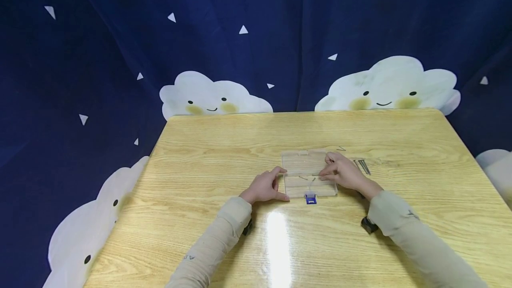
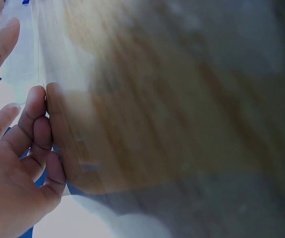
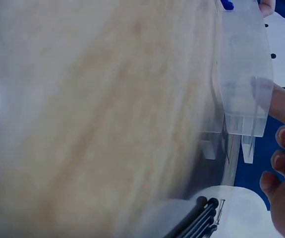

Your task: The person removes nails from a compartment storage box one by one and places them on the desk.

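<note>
A clear plastic box (image 1: 296, 191) lies with its lid (image 1: 294, 162) folded back on the table; a blue latch (image 1: 310, 199) hangs at its front. My left hand (image 1: 264, 186) grips the box's left end, thumb at the front corner and index finger near the hinge. Over the right part of the box, my right hand (image 1: 344, 172) pinches what looks like a thin nail at its fingertips. Small thin nails (image 1: 303, 178) lie in the box. In the right wrist view the box's end wall (image 3: 246, 109) partly covers my right fingers.
Several longer dark nails (image 1: 363, 166) lie right of the box, also seen as round-headed rods (image 3: 197, 220) in the right wrist view. Behind the lid are small thin nails (image 1: 341, 148). The wooden table (image 1: 208, 146) ends at a blue curtain (image 1: 280, 48).
</note>
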Tool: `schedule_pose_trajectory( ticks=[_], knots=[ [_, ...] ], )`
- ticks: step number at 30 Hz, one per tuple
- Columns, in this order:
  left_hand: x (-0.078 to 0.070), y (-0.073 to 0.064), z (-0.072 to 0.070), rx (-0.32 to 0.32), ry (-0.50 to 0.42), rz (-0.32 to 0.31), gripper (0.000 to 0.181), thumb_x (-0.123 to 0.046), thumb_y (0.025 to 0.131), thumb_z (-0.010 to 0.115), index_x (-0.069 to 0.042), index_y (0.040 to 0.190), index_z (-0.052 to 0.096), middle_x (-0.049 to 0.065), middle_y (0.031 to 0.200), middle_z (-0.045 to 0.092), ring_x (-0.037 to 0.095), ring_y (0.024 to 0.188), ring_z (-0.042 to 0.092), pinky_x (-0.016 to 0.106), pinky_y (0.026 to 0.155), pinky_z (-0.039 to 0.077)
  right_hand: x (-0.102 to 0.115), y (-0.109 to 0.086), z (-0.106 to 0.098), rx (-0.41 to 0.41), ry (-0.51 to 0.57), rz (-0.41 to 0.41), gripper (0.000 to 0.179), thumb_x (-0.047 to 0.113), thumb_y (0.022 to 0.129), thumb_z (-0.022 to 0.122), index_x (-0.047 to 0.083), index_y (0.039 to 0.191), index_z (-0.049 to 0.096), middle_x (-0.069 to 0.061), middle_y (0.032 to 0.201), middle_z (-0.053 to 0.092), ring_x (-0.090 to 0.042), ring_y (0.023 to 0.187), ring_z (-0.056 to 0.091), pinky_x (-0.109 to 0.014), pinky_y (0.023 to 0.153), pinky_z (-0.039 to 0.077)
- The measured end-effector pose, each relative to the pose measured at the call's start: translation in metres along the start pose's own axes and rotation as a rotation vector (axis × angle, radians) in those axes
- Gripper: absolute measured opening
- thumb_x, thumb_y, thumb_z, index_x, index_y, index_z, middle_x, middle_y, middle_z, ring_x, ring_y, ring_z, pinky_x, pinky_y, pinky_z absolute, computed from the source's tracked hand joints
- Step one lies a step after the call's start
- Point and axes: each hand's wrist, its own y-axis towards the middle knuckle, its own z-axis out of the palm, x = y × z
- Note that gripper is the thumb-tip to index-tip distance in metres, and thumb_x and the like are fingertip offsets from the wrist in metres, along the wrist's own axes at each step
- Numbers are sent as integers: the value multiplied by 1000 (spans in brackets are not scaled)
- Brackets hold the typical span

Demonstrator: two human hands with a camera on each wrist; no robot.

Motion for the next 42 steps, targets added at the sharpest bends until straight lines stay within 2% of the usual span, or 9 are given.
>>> schedule_pose_trajectory(
  ticks=[6, 14, 24, 31, 39, 42],
  knots=[
    [0, 0, 0, 0, -2, -1, 75, -40, 69, 78, -15, 130, 44, -8, 60, 52, 5, 54, 47, 22, 59, 38, -2, 10, 2, 69, 20, -64, 11, 11, 63, 82, 12, 72, 76, 5, 72, 28, -10, 72, 29, -25, 63, 25],
    [0, 0, -1, -7, -4, 10, 75, -40, 68, 79, -14, 129, 44, -8, 60, 51, 5, 53, 46, 21, 58, 37, -4, 13, 7, 115, 60, -8, 12, 8, 63, 81, 10, 73, 75, 6, 74, 29, -11, 74, 31, -26, 64, 26],
    [-3, 0, -1, -2, 15, -2, 75, -40, 69, 78, -15, 130, 43, -9, 60, 51, 5, 54, 46, 21, 59, 37, -4, 17, 6, 144, 73, -27, 12, 5, 61, 82, 11, 68, 74, 5, 73, 30, -11, 75, 31, -27, 65, 26],
    [-3, 0, -1, -5, 13, 4, 75, -40, 69, 78, -14, 130, 44, -9, 60, 51, 5, 54, 46, 21, 59, 37, -2, 20, 5, 192, 50, -44, 10, 7, 64, 81, 12, 69, 74, 5, 72, 30, -12, 74, 30, -28, 65, 26],
    [-2, -1, -1, -5, 3, 8, 74, -39, 69, 78, -13, 130, 44, -8, 60, 50, 6, 53, 46, 22, 59, 38, -7, 20, 9, 175, -27, -187, 12, 9, 66, 79, 16, 67, 69, 3, 75, 36, -11, 73, 31, -27, 65, 28],
    [-2, -1, -1, -7, -3, 10, 74, -39, 69, 78, -13, 130, 44, -8, 59, 50, 6, 53, 46, 22, 59, 38, -7, 20, 9, 174, -32, -218, 13, 8, 68, 77, 15, 67, 67, 3, 77, 39, -11, 73, 32, -28, 65, 30]
  ],
)
